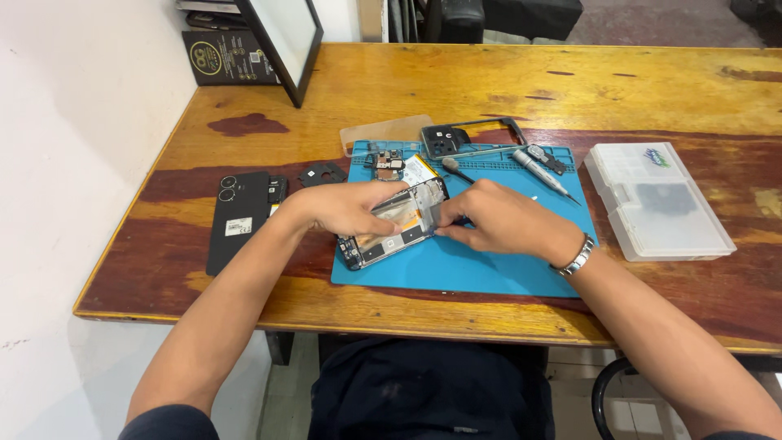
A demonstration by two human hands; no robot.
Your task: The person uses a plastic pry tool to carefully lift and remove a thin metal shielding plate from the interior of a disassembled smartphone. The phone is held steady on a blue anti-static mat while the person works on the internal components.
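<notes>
Your bench sits against a white wall, in even light.

You work at a worn wooden table [570, 90], its varnish orange with dark reddish patches, pushed up to the plain white wall [73, 106] on your left. A black-framed panel [285, 41] leans at the far corner. Beyond the far edge you see dark furniture [505, 16] and grey floor [652, 20].

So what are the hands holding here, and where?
Both hold the opened phone above the mat: left hand on its upper left edge, right hand at its top right end.

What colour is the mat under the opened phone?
Blue-teal mat, clearest in the head view, beneath the opened phone.
</notes>
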